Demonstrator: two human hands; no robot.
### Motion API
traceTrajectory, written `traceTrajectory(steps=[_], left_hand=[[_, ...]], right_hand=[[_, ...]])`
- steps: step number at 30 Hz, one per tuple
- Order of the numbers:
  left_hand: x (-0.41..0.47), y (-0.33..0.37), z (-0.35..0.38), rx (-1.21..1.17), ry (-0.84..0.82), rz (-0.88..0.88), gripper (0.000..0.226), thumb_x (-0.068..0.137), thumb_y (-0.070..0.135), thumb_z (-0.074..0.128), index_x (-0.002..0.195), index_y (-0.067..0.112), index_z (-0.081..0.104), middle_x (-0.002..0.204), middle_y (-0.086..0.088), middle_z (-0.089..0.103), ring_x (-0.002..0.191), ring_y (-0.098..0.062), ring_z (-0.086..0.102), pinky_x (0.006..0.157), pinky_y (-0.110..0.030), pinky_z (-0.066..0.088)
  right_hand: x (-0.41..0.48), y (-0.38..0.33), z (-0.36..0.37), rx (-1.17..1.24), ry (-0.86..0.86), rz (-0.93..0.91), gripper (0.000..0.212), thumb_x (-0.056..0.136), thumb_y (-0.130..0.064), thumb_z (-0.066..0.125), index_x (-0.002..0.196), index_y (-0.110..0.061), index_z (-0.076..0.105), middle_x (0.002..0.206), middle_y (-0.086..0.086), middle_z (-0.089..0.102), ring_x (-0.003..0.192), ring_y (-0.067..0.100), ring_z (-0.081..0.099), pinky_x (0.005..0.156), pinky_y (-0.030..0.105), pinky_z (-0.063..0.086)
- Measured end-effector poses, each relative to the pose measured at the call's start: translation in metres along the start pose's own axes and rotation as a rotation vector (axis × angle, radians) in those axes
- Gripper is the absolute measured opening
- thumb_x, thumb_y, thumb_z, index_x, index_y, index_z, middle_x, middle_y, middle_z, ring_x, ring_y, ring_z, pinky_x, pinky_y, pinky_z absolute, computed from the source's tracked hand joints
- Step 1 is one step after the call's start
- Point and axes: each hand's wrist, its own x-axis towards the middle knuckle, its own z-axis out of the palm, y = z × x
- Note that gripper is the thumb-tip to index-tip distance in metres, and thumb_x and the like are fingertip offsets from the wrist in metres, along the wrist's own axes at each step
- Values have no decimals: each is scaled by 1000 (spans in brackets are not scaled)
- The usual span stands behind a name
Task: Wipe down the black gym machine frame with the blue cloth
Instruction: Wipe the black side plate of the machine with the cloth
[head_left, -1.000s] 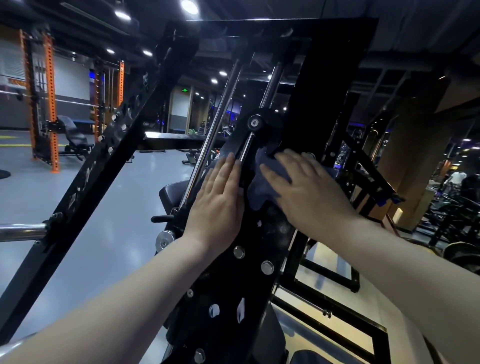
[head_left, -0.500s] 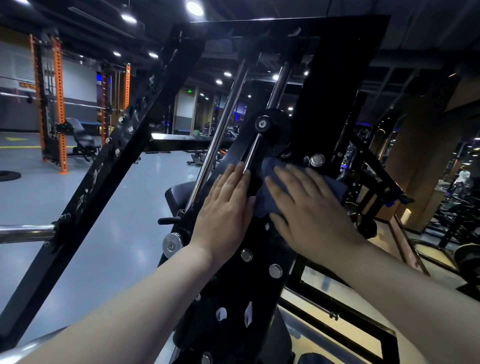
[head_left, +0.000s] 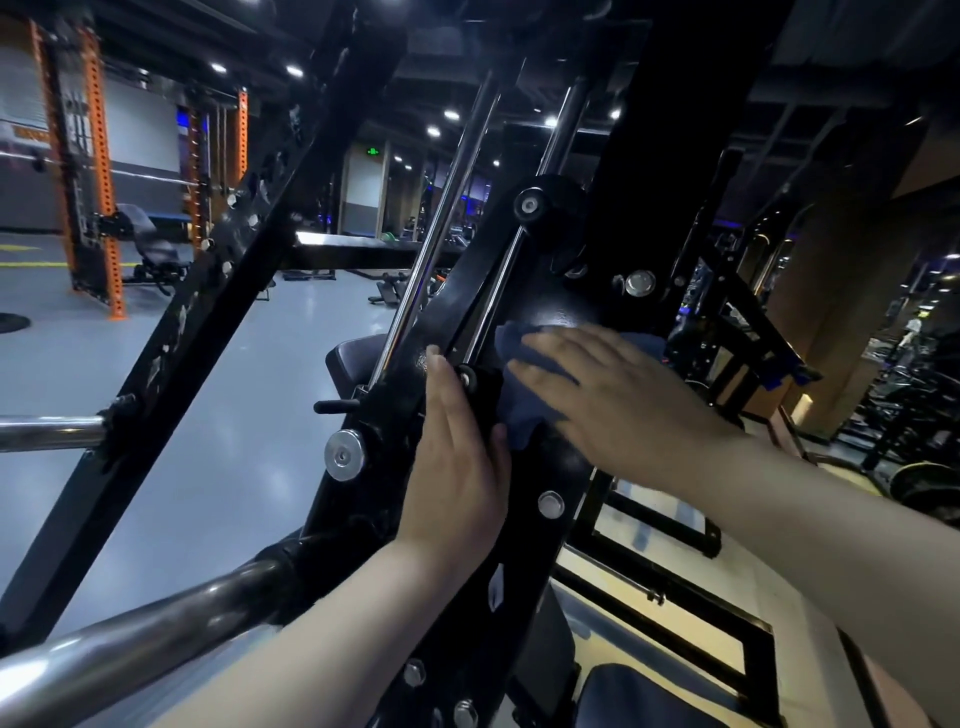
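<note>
The black gym machine frame slants up through the middle of the view, studded with silver bolts. A dark blue cloth lies bunched against its flat plate. My right hand presses flat on the cloth with straight fingers, covering most of it. My left hand rests on the frame just left of the cloth, fingers straight and pointing up, thumb against the cloth's lower edge. Two chrome guide rods run up the frame above my hands.
A chrome barbell crosses the lower left, and a second black slanted upright with holes stands further left. Orange racks and a bench stand on the grey floor behind. More machines crowd the right side.
The view has closed in on the frame. My right hand and the cloth have slid down and right along the plate, uncovering a bolt above. My left hand has shifted lower on the frame.
</note>
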Motion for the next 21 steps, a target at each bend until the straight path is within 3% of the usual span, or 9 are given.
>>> traceTrajectory(steps=[3,6,8,10,14,17,19,21], left_hand=[[-6,10,8,-66,28,-80,78,105,18,39,156,5,-18,167,-12,-12,153,-10,-14,125,-25,7],[-24,12,19,-115,9,-102,78,105,16,40,156,5,-18,164,-1,-17,151,-2,-18,124,-20,3],[-38,6,27,-68,-51,-100,73,105,20,36,158,2,-10,167,-7,-13,154,-10,-14,126,-29,6],[-49,-3,34,65,-78,-58,67,105,25,30,158,-4,0,168,-17,-2,157,-22,-7,127,-39,11],[-55,-5,38,161,-72,-94,64,106,31,23,157,-6,10,167,-23,-3,156,-30,-8,127,-44,6],[-56,-3,39,183,-79,-113,64,106,32,20,158,-4,9,168,-20,-3,156,-27,-10,126,-44,1],[-56,-6,39,194,-85,-105,64,106,32,19,158,-4,11,168,-18,-2,156,-26,-10,126,-44,2],[-56,-8,38,181,-91,-93,63,106,30,19,158,-4,14,168,-18,-3,156,-26,-10,125,-45,2]], right_hand=[[11,10,-5,17,4,178,66,83,-24,75,145,-12,54,151,17,49,139,37,46,119,51,33],[3,-7,-1,-12,19,203,59,93,-31,54,148,-11,49,155,17,43,145,36,39,122,52,28],[-9,-20,3,-7,-20,90,60,96,-37,46,150,-12,46,158,16,40,146,34,37,123,49,24],[-11,-17,2,-15,-34,-7,60,95,-34,53,150,-14,46,157,16,42,144,33,39,124,46,21],[1,1,-3,-25,-30,154,66,90,-29,69,150,-13,46,159,16,39,146,34,38,122,50,26],[-4,-11,-3,-39,-9,210,58,98,-28,55,152,-12,44,161,15,37,149,34,34,123,52,25],[-12,-28,-1,-33,-32,165,55,97,-32,43,149,-14,49,159,14,40,148,34,36,122,51,26],[-17,-38,2,-15,-80,74,52,95,-35,45,142,-17,56,155,13,46,145,33,39,120,50,30]])
